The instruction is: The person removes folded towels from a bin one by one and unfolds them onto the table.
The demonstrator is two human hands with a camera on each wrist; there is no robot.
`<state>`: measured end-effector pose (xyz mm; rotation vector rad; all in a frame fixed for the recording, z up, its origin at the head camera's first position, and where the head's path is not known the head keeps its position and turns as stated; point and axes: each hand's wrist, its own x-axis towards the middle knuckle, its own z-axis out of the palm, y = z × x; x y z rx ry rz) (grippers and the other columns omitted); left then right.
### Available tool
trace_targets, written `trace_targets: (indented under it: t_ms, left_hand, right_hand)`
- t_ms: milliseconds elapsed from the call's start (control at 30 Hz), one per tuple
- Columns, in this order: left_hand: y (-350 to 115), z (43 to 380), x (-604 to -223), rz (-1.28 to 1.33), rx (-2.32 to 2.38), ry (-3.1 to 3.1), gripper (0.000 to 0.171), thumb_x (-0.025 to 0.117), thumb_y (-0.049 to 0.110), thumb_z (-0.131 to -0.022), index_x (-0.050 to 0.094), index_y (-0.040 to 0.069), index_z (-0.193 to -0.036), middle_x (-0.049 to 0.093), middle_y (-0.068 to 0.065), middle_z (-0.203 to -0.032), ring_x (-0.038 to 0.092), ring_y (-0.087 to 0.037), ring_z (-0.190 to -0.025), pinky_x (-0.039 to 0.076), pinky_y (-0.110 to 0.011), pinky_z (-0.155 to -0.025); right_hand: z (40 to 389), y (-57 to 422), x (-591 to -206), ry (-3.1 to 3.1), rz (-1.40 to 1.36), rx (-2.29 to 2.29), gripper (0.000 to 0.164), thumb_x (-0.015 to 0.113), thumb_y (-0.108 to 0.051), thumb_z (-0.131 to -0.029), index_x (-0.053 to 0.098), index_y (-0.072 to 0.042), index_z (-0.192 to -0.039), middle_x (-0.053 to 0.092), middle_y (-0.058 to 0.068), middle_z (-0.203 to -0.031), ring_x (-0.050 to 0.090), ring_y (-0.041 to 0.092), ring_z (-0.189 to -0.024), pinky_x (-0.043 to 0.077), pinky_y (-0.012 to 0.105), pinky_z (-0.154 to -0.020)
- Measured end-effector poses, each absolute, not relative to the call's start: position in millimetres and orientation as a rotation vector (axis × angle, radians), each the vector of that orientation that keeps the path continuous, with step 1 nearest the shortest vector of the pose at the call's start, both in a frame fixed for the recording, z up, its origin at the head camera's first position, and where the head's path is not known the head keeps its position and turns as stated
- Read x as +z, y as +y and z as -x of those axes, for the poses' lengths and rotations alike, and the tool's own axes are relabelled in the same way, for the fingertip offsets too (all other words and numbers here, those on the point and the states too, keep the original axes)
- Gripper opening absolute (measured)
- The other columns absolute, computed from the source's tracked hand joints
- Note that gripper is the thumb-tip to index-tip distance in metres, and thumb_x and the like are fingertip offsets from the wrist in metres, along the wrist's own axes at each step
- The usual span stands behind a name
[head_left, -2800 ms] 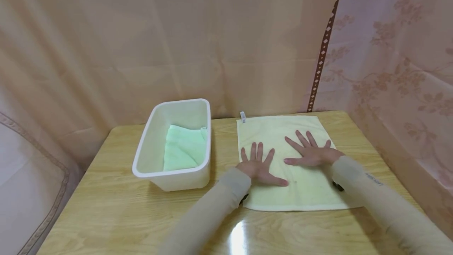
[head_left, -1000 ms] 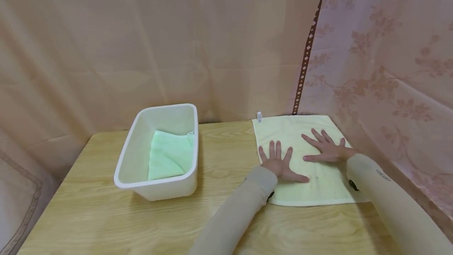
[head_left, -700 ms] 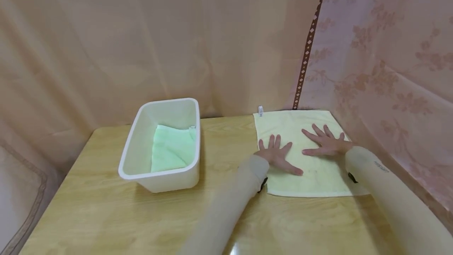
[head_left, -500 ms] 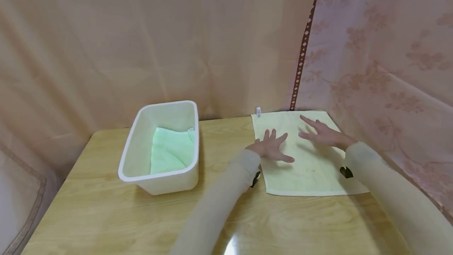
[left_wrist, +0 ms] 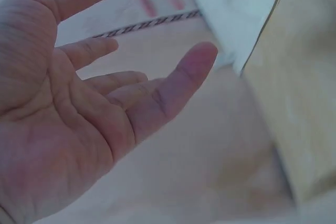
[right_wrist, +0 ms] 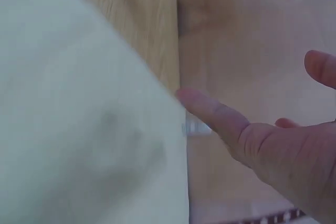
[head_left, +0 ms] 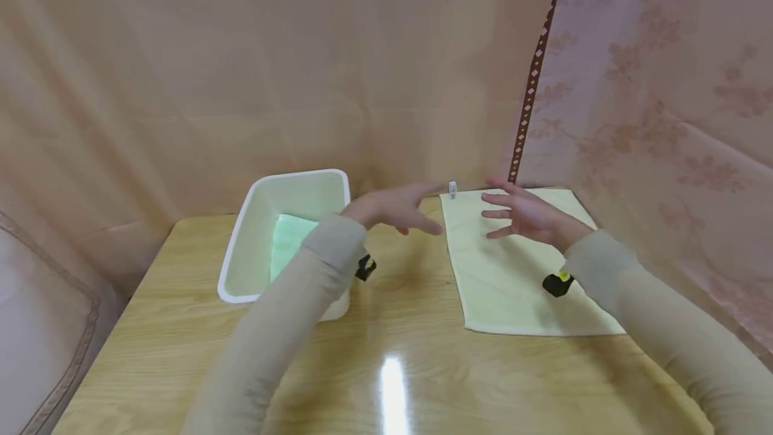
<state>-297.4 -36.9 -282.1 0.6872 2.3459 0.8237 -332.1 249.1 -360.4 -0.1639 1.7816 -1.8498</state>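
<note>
A pale yellow towel (head_left: 513, 287) lies spread flat on the right side of the table, its small white tag (head_left: 452, 189) at the far left corner. My right hand (head_left: 531, 217) hovers over the towel, fingers spread, casting a shadow on it. Between the basin and the towel, my left hand (head_left: 395, 208) is raised above the table with nothing in it. In the left wrist view its palm and loosely bent fingers (left_wrist: 152, 103) show. A green towel (head_left: 290, 240) lies in the white plastic basin (head_left: 241, 254), partly hidden by my left sleeve.
The wooden table (head_left: 410, 374) backs onto a beige curtain (head_left: 302, 72). A floral curtain (head_left: 676, 153) stands close along the right side. Small black wrist cameras sit under both cuffs.
Both hands pressed flat on the yellow towel, then lifted off it. My left hand has moved left toward the basin; my right hand has risen above the towel and turned inward.
</note>
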Motion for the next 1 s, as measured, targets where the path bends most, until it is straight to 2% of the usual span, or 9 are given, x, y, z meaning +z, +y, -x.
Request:
trace_targets:
  t_ms: [100,167,333,400,433,633,800,900,1000]
  left_hand:
    - [-73,287,-265,-0.707,0.859,2.374,0.09,0.074,0.03,-0.094,0.018,0.022,-0.164,0.02,-0.003,-0.168,0.045,-0.024,-0.135,0.058,-0.034,-0.08]
    - [-99,279,-258,-0.73,0.866,2.409,0.089,0.075,0.03,-0.094,0.02,0.022,-0.163,0.023,-0.003,-0.166,0.052,-0.029,-0.129,0.057,-0.037,-0.082]
    - [-167,265,-252,-0.752,0.814,2.558,0.085,0.076,0.034,-0.092,0.029,0.017,-0.161,0.03,-0.005,-0.164,0.046,-0.038,-0.137,0.044,-0.049,-0.105]
    - [-192,261,-253,-0.717,0.803,2.601,0.085,0.076,0.035,-0.092,0.03,0.014,-0.161,0.03,-0.006,-0.164,0.03,-0.037,-0.148,0.036,-0.053,-0.111]
    - [-204,259,-254,-0.688,0.805,2.614,0.084,0.076,0.035,-0.093,0.031,0.015,-0.16,0.029,-0.007,-0.164,0.029,-0.038,-0.148,0.033,-0.056,-0.113]
    - [-260,247,-266,-0.542,0.864,2.674,0.079,0.076,0.033,-0.093,0.035,0.016,-0.159,0.029,-0.015,-0.164,0.029,-0.043,-0.146,0.031,-0.068,-0.108]
    - [-295,235,-289,-0.444,0.978,2.685,0.089,0.076,0.033,-0.093,0.023,0.018,-0.163,0.024,-0.018,-0.165,0.024,-0.051,-0.146,0.029,-0.074,-0.105]
    - [-311,225,-304,-0.382,1.131,2.626,0.094,0.074,0.03,-0.095,0.012,0.02,-0.165,0.019,-0.018,-0.166,0.02,-0.054,-0.146,0.038,-0.069,-0.102]
    - [-322,215,-316,-0.298,1.254,2.556,0.096,0.071,0.029,-0.098,0.002,0.021,-0.165,0.014,-0.023,-0.166,0.028,-0.055,-0.143,0.052,-0.057,-0.092]
  right_hand:
    - [325,224,-364,1.646,0.197,-1.888,0.076,0.051,-0.023,-0.108,0.0,-0.021,-0.164,0.001,0.016,-0.168,0.018,0.046,-0.149,0.038,0.068,-0.103]
    - [320,208,-366,1.57,0.232,-1.896,0.074,0.049,-0.021,-0.108,0.001,-0.023,-0.165,0.004,0.016,-0.168,0.02,0.046,-0.149,0.038,0.069,-0.102]
    - [309,166,-368,1.441,0.281,-1.889,0.072,0.05,-0.02,-0.108,0.005,-0.026,-0.164,0.008,0.015,-0.167,0.021,0.046,-0.149,0.036,0.071,-0.101]
    - [304,148,-368,1.414,0.292,-1.874,0.073,0.052,-0.021,-0.107,0.005,-0.027,-0.164,0.006,0.014,-0.168,0.021,0.045,-0.149,0.037,0.071,-0.1]
    - [302,139,-368,1.405,0.294,-1.864,0.074,0.053,-0.021,-0.107,0.006,-0.028,-0.164,0.006,0.013,-0.168,0.021,0.045,-0.149,0.039,0.07,-0.1]
    - [292,89,-367,1.376,0.344,-1.817,0.081,0.057,-0.023,-0.104,0.003,-0.033,-0.163,0.006,0.009,-0.169,0.011,0.046,-0.151,0.041,0.071,-0.096]
    - [284,62,-371,1.339,0.344,-1.837,0.086,0.057,-0.023,-0.104,-0.004,-0.035,-0.163,0.009,0.01,-0.169,0.005,0.043,-0.153,0.035,0.076,-0.097]
    - [281,51,-372,1.315,0.334,-1.857,0.088,0.06,-0.023,-0.102,-0.004,-0.036,-0.162,0.015,0.013,-0.167,0.014,0.041,-0.152,0.033,0.078,-0.096]
    - [280,44,-371,1.316,0.358,-1.854,0.087,0.061,-0.023,-0.102,-0.001,-0.038,-0.161,0.024,0.014,-0.164,0.023,0.042,-0.149,0.036,0.078,-0.095]
